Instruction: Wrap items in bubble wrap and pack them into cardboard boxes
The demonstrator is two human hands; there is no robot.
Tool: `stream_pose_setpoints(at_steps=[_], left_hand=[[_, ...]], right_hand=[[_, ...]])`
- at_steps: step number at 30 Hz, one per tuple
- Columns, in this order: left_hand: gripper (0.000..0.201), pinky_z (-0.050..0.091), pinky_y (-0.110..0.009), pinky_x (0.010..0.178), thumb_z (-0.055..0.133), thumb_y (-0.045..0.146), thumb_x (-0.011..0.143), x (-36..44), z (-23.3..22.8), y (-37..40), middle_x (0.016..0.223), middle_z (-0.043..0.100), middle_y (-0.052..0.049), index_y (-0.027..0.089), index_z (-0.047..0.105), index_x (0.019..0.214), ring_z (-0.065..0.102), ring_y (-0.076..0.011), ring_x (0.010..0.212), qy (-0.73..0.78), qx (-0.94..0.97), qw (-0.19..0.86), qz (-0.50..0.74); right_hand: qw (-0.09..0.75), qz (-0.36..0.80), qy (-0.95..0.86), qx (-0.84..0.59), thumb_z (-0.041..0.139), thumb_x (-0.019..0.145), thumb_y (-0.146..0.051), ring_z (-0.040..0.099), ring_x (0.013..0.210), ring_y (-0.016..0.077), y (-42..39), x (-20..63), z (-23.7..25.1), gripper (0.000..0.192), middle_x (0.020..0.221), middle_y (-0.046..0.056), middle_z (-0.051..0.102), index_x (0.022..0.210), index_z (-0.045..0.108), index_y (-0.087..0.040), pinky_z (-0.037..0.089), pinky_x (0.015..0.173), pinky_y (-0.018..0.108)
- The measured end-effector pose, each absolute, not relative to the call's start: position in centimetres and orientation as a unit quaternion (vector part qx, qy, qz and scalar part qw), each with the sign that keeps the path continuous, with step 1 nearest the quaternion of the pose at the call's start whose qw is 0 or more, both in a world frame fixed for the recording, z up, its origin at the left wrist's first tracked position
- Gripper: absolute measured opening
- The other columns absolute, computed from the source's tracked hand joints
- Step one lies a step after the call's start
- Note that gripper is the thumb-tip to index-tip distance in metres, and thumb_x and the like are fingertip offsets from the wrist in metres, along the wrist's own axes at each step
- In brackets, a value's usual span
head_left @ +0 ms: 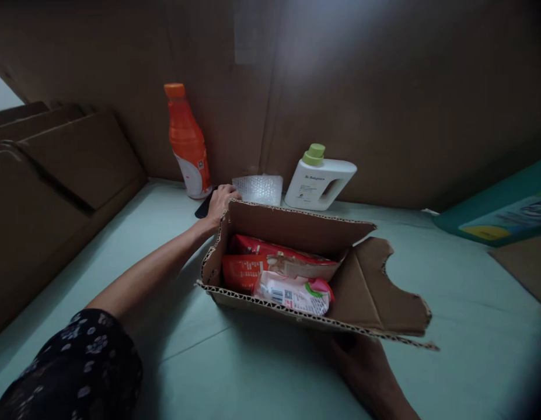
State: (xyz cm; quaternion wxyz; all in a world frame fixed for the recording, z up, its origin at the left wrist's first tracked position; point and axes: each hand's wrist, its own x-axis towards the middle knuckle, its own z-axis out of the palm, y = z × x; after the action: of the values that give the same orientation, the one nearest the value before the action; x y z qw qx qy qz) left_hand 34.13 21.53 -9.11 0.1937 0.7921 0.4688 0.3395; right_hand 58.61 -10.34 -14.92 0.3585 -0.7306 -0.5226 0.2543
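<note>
The left hand [223,200] is at the far-left corner of an open cardboard box [296,224], its fingers bent; its thumb is hidden, so I cannot tell whether it pinches the cardboard. The right hand [360,353] reaches under the near wall, which covers its fingers, so its grip cannot be told either. With the box as the clock's centre and 12 pointing away from the person, the left hand lies at 10 and the right between 4 and 5.

Inside the box, a red packet [292,248] lies along the far wall, an orange-red packet [244,269] before it, and a white-and-pink packet [292,291] nearest the person. A flap [379,286] with a deep notch folds out toward 3 o'clock.

A dark flat object [203,209] shows just beside the left hand. Bubble wrap [258,189] sits at 11, a white bottle [311,185] with a green cap at 1, and an orange bottle [187,140] stands between 10 and 11. Farther out, a teal container [484,207] lies between 2 and 3, larger cardboard [73,157] between 9 and 10, and a dark patterned sleeve [77,367] at 8. Beneath spreads a pale green surface [463,373].
</note>
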Motion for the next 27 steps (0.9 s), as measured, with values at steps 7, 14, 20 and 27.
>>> stream_pose_setpoints(at_steps=[7, 14, 20, 27], left_hand=[[0.019, 0.048, -0.027, 0.075, 0.074, 0.031, 0.064, 25.5, -7.2, 13.1, 0.079, 0.064, -0.001, 0.017, 0.064, 0.074, 0.059, -0.0167, 0.079, 0.503, 0.560, 0.422, 0.506], [0.024, 0.048, -0.022, 0.052, 0.075, 0.033, 0.060, 17.8, -9.8, -1.7, 0.064, 0.058, 0.002, 0.015, 0.061, 0.069, 0.054, -0.0111, 0.056, 0.535, 0.336, 0.583, 0.511], [0.010, 0.061, -0.032, 0.063, 0.068, 0.017, 0.068, 17.9, -9.4, -8.4, 0.079, 0.070, -0.002, 0.016, 0.070, 0.078, 0.066, -0.0175, 0.070, 0.428, 0.158, 0.680, 0.574], [0.028, 0.057, -0.047, 0.092, 0.062, 0.018, 0.057, 18.0, -9.0, -10.1, 0.083, 0.076, -0.009, 0.015, 0.073, 0.083, 0.071, -0.0330, 0.097, 0.306, 0.164, 0.768, 0.538]], right_hand=[[0.369, 0.248, -0.529, -0.723, 0.069, 0.072, -0.052, 0.072, 0.083, 0.0316, -9.5, 58.3, -13.8, 0.039, 0.092, 0.010, 0.078, 0.091, 0.072, -0.019, 0.060, 0.071, 0.041], [0.355, 0.239, -0.516, -0.742, 0.069, 0.067, -0.061, 0.072, 0.084, 0.0327, -8.7, 57.7, -13.6, 0.049, 0.089, 0.010, 0.077, 0.095, 0.064, -0.021, 0.057, 0.069, 0.042], [0.309, 0.232, -0.531, -0.754, 0.064, 0.066, -0.063, 0.072, 0.078, 0.0322, -9.9, 57.8, -10.8, 0.054, 0.094, 0.013, 0.077, 0.100, 0.066, -0.021, 0.056, 0.070, 0.043], [0.326, 0.419, -0.504, -0.681, 0.070, 0.072, -0.067, 0.071, 0.099, 0.0323, -16.1, 52.0, -8.1, 0.056, 0.109, 0.015, 0.076, 0.106, 0.074, -0.022, 0.058, 0.078, 0.042]])
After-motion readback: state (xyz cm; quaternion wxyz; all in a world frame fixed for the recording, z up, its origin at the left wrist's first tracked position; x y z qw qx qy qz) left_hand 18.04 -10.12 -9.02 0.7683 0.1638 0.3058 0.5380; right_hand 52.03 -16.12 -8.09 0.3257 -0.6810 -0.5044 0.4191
